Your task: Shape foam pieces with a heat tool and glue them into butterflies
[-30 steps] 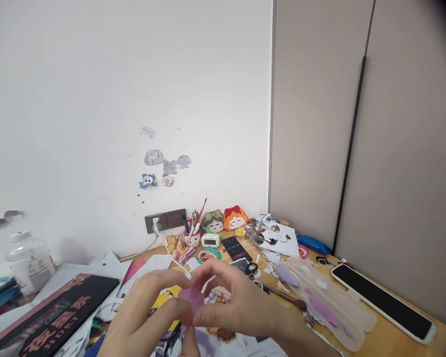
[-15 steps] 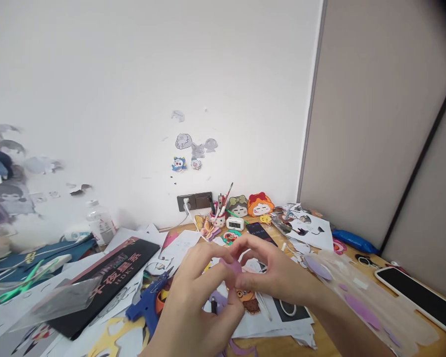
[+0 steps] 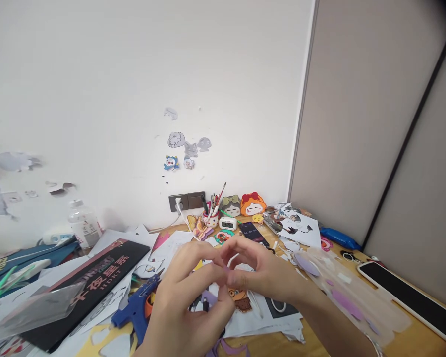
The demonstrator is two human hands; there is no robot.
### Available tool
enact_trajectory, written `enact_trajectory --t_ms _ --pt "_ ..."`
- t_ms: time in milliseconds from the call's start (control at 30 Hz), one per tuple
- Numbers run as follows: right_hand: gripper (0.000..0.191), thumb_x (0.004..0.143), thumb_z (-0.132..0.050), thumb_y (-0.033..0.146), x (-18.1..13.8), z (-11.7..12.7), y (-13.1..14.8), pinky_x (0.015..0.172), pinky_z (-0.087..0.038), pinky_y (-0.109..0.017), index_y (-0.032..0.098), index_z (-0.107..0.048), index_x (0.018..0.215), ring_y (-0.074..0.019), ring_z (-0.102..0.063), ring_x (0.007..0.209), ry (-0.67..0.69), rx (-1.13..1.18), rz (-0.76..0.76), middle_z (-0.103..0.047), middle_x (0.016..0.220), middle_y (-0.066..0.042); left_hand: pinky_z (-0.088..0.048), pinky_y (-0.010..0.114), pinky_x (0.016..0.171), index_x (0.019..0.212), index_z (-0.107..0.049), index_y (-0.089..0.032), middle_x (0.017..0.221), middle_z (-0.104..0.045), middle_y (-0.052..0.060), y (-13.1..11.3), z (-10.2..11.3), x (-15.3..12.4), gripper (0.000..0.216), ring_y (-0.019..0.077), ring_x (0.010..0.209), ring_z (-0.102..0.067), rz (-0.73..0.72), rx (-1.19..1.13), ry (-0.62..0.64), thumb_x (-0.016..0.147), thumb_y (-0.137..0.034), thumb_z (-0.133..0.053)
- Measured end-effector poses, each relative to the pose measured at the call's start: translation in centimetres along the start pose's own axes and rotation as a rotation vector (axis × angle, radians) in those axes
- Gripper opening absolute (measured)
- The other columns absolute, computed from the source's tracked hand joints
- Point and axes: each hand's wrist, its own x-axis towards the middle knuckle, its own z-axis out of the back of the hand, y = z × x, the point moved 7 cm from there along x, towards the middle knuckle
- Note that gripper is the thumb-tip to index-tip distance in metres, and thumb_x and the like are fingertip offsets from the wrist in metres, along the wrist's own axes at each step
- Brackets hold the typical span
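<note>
Over the middle of the desk my left hand [image 3: 193, 292] and my right hand [image 3: 254, 270] meet at the fingertips. Pinched between them is a small purple piece [image 3: 227, 270], mostly hidden now by the fingers; whether it is felt or foam I cannot tell. Below the hands lie a brown bear cutout [image 3: 241, 301] and white paper sheets [image 3: 260, 325]. Purple scraps [image 3: 228, 347] curl at the desk's front edge. Left of my left hand rests a blue glue gun [image 3: 134, 310], with a yellow cut-out sheet [image 3: 102, 339] in front of it.
A black folder [image 3: 96, 287] and a plastic bottle [image 3: 83, 225] are on the left. At the back stand a pen cup [image 3: 210, 218], a white digital clock [image 3: 228, 223] and a phone [image 3: 253, 233]. A clear plastic sheet with purple shapes [image 3: 345, 303] and a white-edged tablet-like slab [image 3: 412, 292] lie right.
The purple piece, plainly visible between the fingers before, is now almost covered by them. The fingertips have closed in. The whole view has shifted, so things appear a little further left.
</note>
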Motion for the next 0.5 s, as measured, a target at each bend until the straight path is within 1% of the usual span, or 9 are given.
enact_trajectory --t_ms 100,167,233,333,433,500 --pt "0.03 0.074 -0.069 0.033 0.06 -0.51 -0.72 0.077 -0.041 -0.029 0.02 -0.055 0.097 -0.0124 -0.051 0.086 0.054 0.149 -0.044 -0.053 0.095 -0.001 -0.045 0.025 0.07 0.07 -0.055 -0.019 0.08 -0.054 0.001 0.14 0.62 -0.32 0.019 0.013 0.079 -0.052 -0.001 0.006 -0.073 0.072 0.0 -0.053" --pt "0.031 0.075 -0.07 0.033 0.03 -0.79 -0.9 0.077 -0.041 -0.029 0.02 -0.054 0.098 -0.012 -0.051 0.086 0.081 0.239 -0.053 -0.054 0.096 -0.002 -0.045 0.023 0.069 0.07 -0.054 -0.019 0.081 -0.053 0.001 0.24 0.96 -0.42 0.019 0.0121 0.079 -0.051 0.006 -0.023 -0.095 0.074 0.0 -0.051" --pt "0.03 0.075 -0.069 0.032 -0.02 -0.9 -0.84 0.079 -0.041 -0.029 0.019 -0.054 0.097 -0.0118 -0.051 0.088 0.088 0.286 -0.046 -0.054 0.097 -0.002 -0.045 0.021 0.069 0.071 -0.054 -0.018 0.086 -0.052 0.001 0.14 0.85 -0.35 0.019 0.0112 0.081 -0.051 -0.004 -0.034 -0.049 0.073 0.001 -0.051" --pt "0.028 0.075 -0.069 0.03 -0.05 -0.91 -0.63 0.077 -0.041 -0.026 0.018 -0.054 0.096 -0.0103 -0.051 0.086 0.089 0.296 -0.032 -0.055 0.095 -0.001 -0.044 0.02 0.074 0.074 -0.054 -0.018 0.091 -0.05 0.001 -0.1 0.63 -0.19 0.02 0.0098 0.085 -0.051 -0.024 -0.024 0.008 0.071 0.001 -0.052" --pt "0.029 0.075 -0.07 0.028 0.02 -0.85 -0.55 0.075 -0.04 -0.025 0.018 -0.054 0.097 -0.01 -0.052 0.085 0.094 0.271 -0.023 -0.055 0.092 -0.001 -0.042 0.018 0.076 0.076 -0.055 -0.018 0.091 -0.049 0.0 -0.08 0.74 -0.17 0.018 0.0084 0.087 -0.051 -0.008 -0.048 -0.018 0.073 -0.001 -0.051" --pt "0.03 0.075 -0.07 0.027 0.07 -0.79 -0.61 0.075 -0.04 -0.025 0.018 -0.054 0.098 -0.0103 -0.052 0.086 0.091 0.25 -0.025 -0.055 0.093 -0.001 -0.042 0.018 0.075 0.076 -0.054 -0.018 0.091 -0.049 0.0 -0.12 0.58 -0.23 0.017 0.0077 0.086 -0.051 -0.006 -0.046 -0.003 0.073 -0.002 -0.051"
